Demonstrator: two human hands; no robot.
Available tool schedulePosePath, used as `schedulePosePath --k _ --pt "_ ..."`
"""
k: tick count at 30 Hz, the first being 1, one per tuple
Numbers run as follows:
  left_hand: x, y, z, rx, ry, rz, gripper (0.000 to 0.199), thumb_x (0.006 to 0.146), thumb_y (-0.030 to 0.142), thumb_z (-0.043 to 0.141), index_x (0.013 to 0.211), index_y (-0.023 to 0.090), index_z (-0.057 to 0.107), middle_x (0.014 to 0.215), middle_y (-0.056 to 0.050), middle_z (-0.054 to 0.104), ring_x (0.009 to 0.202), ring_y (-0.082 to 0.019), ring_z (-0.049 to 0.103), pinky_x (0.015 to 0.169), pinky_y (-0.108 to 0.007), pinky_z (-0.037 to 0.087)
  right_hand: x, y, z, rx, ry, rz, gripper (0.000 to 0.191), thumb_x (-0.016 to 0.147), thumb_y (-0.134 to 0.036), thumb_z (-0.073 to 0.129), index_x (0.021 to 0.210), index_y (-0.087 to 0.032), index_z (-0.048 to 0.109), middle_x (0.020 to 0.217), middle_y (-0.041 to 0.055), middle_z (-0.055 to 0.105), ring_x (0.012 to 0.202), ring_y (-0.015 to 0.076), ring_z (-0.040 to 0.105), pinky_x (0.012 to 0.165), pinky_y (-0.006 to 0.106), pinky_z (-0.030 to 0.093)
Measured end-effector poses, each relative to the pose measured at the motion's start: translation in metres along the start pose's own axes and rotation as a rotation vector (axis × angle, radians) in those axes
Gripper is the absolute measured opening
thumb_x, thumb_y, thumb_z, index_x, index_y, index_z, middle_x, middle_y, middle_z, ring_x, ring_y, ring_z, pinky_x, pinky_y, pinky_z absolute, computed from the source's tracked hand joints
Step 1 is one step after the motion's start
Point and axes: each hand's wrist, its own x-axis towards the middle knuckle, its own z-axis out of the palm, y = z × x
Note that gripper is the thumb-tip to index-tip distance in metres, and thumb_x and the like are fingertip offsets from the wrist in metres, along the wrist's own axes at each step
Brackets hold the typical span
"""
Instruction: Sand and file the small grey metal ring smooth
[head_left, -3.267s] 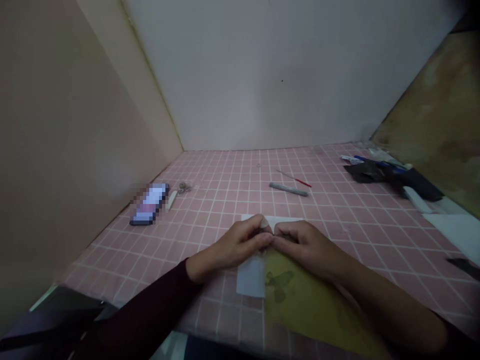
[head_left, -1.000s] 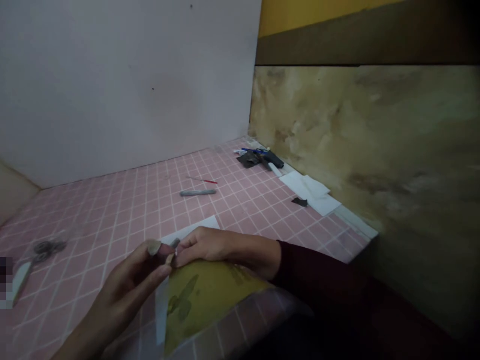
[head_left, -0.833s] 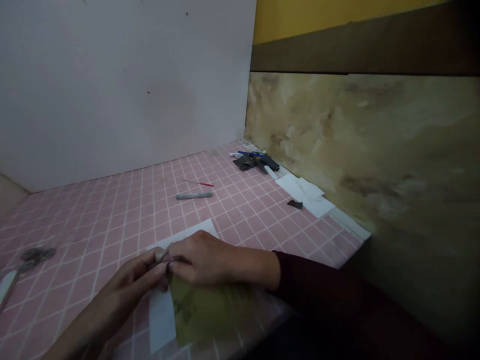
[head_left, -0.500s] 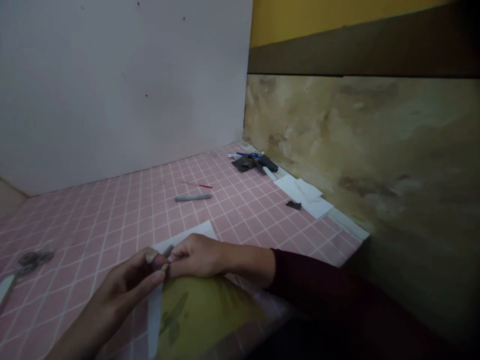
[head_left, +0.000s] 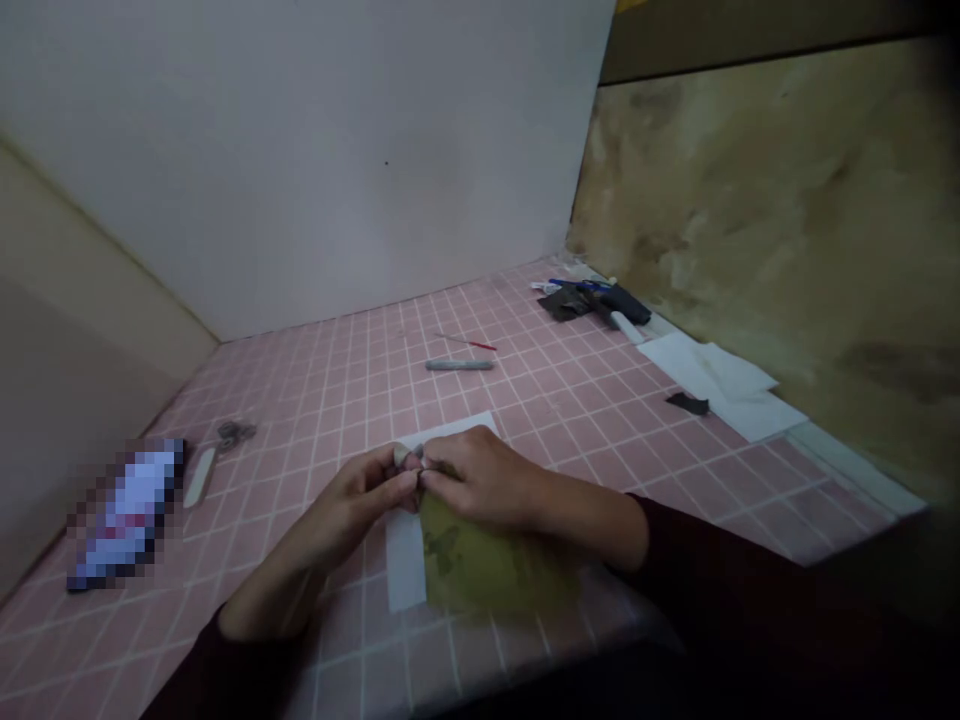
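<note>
Over a yellow-green sheet (head_left: 480, 570) with a darker print, my two hands meet at the fingertips near its upper left corner. A white paper (head_left: 405, 560) lies partly beneath the sheet. My left hand (head_left: 349, 505) is closed in a pinch, its thumb and forefinger touching the fingers of the other hand; a pale wrap covers one fingertip. My right hand (head_left: 487, 475) is closed too, resting at the sheet's top edge. What lies between the fingers is too small and dark to name. A bit of something grey shows just above them.
A grey pen-like stick (head_left: 459, 365) and a thin red-handled tool (head_left: 480, 345) lie beyond the hands. Scissors (head_left: 236, 433), a white strip (head_left: 199, 478) and a blurred-out packet (head_left: 127, 515) are at left. Dark scraps (head_left: 566, 303) and white papers (head_left: 720, 385) line the right wall.
My view has turned left, bringing in the packet, the white strip and my left sleeve. Both hands remain together at the sheet's corner, with the left fingers drawn closer against the right.
</note>
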Motion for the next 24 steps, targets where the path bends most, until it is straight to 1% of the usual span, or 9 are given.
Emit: schedulePosePath --k 1,3,7,9,13,15,20,22,24 --pt "0.000 -0.001 0.000 -0.021 0.005 0.006 0.023 0.085 0.037 0.069 0.085 0.015 0.062 0.078 -0.001 0.057 0.071 -0.013 0.051 0.066 -0.025 0.043 -0.001 -0.002 0.000 -0.066 0.042 -0.053 0.015 0.082 -0.018 0.055 0.068 -0.017 0.050 0.068 -0.0022 0.049 0.064 0.0098 0.043 0.062 0.025 0.031" --pt "-0.002 -0.001 0.000 -0.018 0.049 0.047 0.020 0.084 0.034 0.071 0.089 0.016 0.063 0.081 -0.002 0.058 0.074 -0.013 0.052 0.068 -0.025 0.043 0.000 -0.003 -0.002 0.001 0.013 0.024 0.018 0.083 -0.021 0.055 0.067 -0.017 0.048 0.066 -0.0027 0.047 0.062 0.0095 0.041 0.059 0.024 0.030" --pt "-0.006 0.003 0.000 0.038 0.073 0.103 0.018 0.083 0.026 0.072 0.097 0.019 0.063 0.088 -0.002 0.060 0.083 -0.015 0.056 0.073 -0.025 0.043 0.005 0.000 -0.002 0.463 -0.284 0.363 0.019 0.083 -0.033 0.056 0.073 -0.018 0.049 0.062 -0.0046 0.043 0.054 0.0090 0.040 0.054 0.023 0.032" --pt "-0.004 0.002 -0.001 0.041 0.048 0.072 0.016 0.085 0.027 0.071 0.095 0.018 0.063 0.088 -0.002 0.061 0.082 -0.015 0.056 0.073 -0.026 0.043 0.004 0.002 0.000 0.405 -0.252 0.316 0.017 0.082 -0.030 0.056 0.072 -0.018 0.049 0.063 -0.0042 0.044 0.056 0.0091 0.040 0.055 0.024 0.032" --pt "0.001 -0.003 -0.001 -0.007 0.017 -0.003 0.021 0.085 0.035 0.069 0.087 0.015 0.063 0.080 -0.002 0.058 0.073 -0.014 0.052 0.068 -0.026 0.043 -0.001 -0.002 0.001 -0.066 0.034 -0.019 0.017 0.083 -0.019 0.053 0.067 -0.017 0.047 0.066 -0.0026 0.048 0.062 0.0097 0.041 0.061 0.026 0.029" --pt "0.000 -0.002 0.000 -0.013 0.050 0.037 0.020 0.084 0.035 0.070 0.088 0.016 0.063 0.079 -0.002 0.057 0.072 -0.014 0.052 0.067 -0.025 0.042 -0.001 -0.006 -0.002 -0.051 0.037 0.019 0.019 0.083 -0.019 0.054 0.066 -0.017 0.046 0.065 -0.0029 0.047 0.062 0.0094 0.041 0.060 0.025 0.029" --pt "-0.007 0.008 0.004 0.092 0.119 0.109 0.018 0.083 0.029 0.072 0.094 0.018 0.062 0.085 -0.002 0.059 0.079 -0.015 0.054 0.071 -0.026 0.043 0.005 -0.007 -0.007 0.512 -0.327 0.407 0.017 0.084 -0.030 0.056 0.074 -0.017 0.053 0.064 -0.0030 0.049 0.057 0.0098 0.045 0.057 0.024 0.036" --pt "-0.005 0.006 0.003 0.099 0.088 0.079 0.018 0.085 0.030 0.071 0.092 0.017 0.062 0.085 -0.002 0.059 0.078 -0.015 0.054 0.070 -0.026 0.043 0.004 -0.005 -0.005 0.394 -0.241 0.340 0.017 0.083 -0.028 0.057 0.071 -0.017 0.052 0.065 -0.0027 0.049 0.059 0.0099 0.045 0.057 0.024 0.034" --pt "-0.002 0.001 0.002 0.067 0.059 0.038 0.019 0.086 0.034 0.068 0.088 0.016 0.061 0.079 -0.002 0.057 0.073 -0.014 0.052 0.067 -0.026 0.041 0.002 -0.003 -0.002 0.110 -0.046 0.151 0.018 0.082 -0.022 0.057 0.066 -0.017 0.049 0.065 -0.0027 0.047 0.061 0.0098 0.042 0.059 0.025 0.031"
